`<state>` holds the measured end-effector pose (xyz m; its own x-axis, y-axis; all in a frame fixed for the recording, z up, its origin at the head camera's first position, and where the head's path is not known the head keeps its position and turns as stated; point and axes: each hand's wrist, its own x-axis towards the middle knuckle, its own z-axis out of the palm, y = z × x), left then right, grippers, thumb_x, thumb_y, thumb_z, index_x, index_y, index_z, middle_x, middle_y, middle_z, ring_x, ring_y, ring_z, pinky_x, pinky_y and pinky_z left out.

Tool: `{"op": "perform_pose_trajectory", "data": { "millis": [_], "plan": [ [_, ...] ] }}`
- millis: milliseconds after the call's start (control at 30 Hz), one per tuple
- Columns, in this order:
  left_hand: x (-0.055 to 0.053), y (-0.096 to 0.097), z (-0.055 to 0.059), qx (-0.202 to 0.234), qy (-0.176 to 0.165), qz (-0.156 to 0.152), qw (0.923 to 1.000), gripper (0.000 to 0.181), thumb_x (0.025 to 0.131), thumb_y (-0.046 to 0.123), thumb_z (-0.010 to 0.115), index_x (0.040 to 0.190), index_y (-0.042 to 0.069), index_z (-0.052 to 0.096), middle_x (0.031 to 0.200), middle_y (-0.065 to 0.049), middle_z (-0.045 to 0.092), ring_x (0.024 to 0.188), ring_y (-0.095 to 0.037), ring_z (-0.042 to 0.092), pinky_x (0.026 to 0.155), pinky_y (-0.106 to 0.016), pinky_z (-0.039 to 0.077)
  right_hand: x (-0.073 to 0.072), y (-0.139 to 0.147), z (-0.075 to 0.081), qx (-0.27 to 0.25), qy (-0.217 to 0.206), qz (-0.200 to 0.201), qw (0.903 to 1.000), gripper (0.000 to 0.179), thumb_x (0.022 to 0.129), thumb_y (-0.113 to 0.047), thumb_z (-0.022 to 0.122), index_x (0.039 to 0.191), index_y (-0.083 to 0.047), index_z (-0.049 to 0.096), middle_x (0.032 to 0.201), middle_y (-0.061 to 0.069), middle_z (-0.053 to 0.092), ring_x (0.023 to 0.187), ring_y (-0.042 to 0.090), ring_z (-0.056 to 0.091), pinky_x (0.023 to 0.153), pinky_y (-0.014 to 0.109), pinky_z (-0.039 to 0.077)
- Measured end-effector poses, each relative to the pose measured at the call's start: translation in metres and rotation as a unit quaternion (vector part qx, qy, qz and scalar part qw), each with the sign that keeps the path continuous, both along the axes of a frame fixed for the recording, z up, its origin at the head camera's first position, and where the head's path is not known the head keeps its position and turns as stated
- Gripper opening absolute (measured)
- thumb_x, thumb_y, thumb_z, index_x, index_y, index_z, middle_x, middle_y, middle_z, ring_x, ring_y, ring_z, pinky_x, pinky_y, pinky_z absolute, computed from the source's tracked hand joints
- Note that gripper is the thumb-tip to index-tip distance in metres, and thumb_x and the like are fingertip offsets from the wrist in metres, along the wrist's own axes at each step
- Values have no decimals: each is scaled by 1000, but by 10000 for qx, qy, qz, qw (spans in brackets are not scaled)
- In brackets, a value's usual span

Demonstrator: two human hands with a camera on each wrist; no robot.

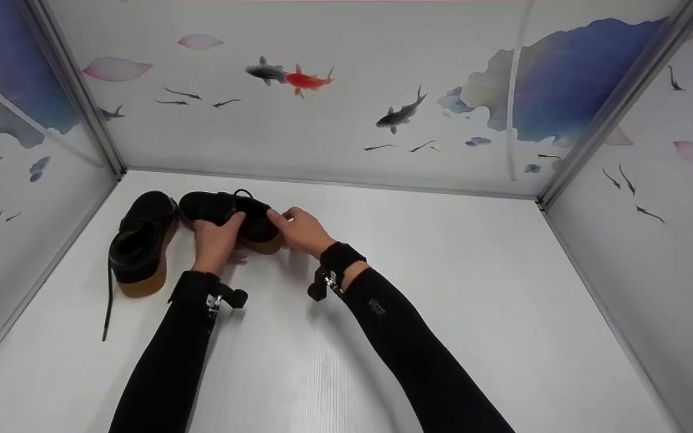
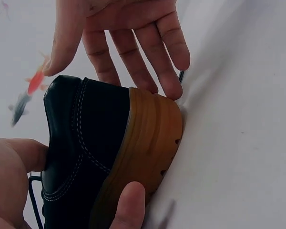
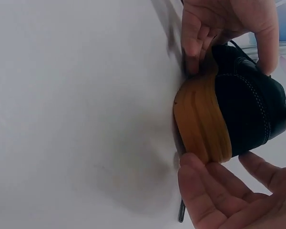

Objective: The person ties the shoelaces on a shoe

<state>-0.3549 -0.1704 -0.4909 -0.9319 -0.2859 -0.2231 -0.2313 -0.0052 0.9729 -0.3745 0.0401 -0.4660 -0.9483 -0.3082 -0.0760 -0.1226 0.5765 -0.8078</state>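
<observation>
Both hands hold a black shoe (image 1: 256,221) with a tan sole (image 2: 150,129) and pale stitching, its toe pointing left. My left hand (image 1: 213,245) grips the near side at the middle, the thumb at the collar and a finger against the sole. At the heel, my right hand (image 1: 307,233) has its thumb by the collar and fingertips along the sole edge, as the right wrist view shows. The heel's sole faces the table at a tilt. A matching shoe (image 1: 159,231) stands just left of it, toe away from me.
From the left shoe a loose black lace (image 1: 109,300) trails over the white table (image 1: 443,300). Panels printed with fish and petals enclose the table at the back (image 1: 334,132), left and right. A camera on a black strap sits on each wrist.
</observation>
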Motion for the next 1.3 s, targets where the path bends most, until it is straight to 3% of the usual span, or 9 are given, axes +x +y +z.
{"op": "perform_pose_trajectory", "data": {
  "millis": [167,367,500,600,667,833,1000,1100,1300],
  "plan": [
    [4,-1,2,-97,2,-76,9999,121,101,46,77,172,-4,-8,165,-39,33,71,-36,81,70,-48,69,3,-8,5,174,-19,-288,9994,72,111,-67,54,135,0,68,107,12,76,92,25,74,78,33,61],
    [8,-1,5,-310,-87,-135,9994,122,100,44,77,173,-4,-8,165,-35,36,80,-33,81,74,-43,69,2,-13,4,150,-5,-370,9992,73,112,-63,53,150,-1,65,148,16,68,133,28,66,110,38,54],
    [8,1,5,-370,-23,-157,9992,116,99,38,74,174,-4,-5,167,-32,37,112,-37,76,84,-46,69,2,-14,5,-82,-70,-310,9995,66,113,-54,56,151,-2,66,150,16,67,138,29,64,112,39,53],
    [9,2,5,-262,145,-175,9994,110,99,31,71,175,-4,-1,174,-27,28,141,-32,57,103,-42,62,3,-13,6,-153,-135,-312,9993,63,111,-52,59,148,-1,67,146,15,69,131,27,66,107,38,55],
    [10,3,6,-18,290,-201,9994,104,100,26,70,175,-3,3,177,-24,26,149,-29,46,111,-42,56,4,-12,5,-230,-226,-325,9990,64,108,-52,63,148,-2,67,146,15,69,130,26,66,106,37,55],
    [11,5,6,379,557,-378,9970,85,101,18,67,174,0,25,170,-23,39,142,-33,55,110,-47,57,5,-5,2,-507,-460,-310,9972,64,101,-52,70,147,-7,71,147,10,70,130,22,64,109,37,54],
    [13,12,6,309,574,-437,9969,92,102,18,67,178,4,15,177,-20,31,142,-33,55,107,-47,59,7,3,-3,-812,-537,-207,9950,65,97,-49,73,148,-9,72,149,8,69,133,21,63,112,38,52],
    [13,16,4,159,586,-480,9970,93,103,18,67,178,6,14,179,-20,28,143,-32,54,102,-43,61,8,7,-7,-1055,-538,-142,9929,68,97,-45,74,153,-7,67,154,9,66,138,22,61,115,37,51],
    [16,27,2,-395,822,-619,9939,81,103,19,66,175,8,30,173,-20,40,122,-32,64,84,-34,65,12,18,-14,-1577,-622,-73,9855,73,94,-39,77,159,-9,61,156,7,64,131,20,62,111,41,53]
  ]
}}
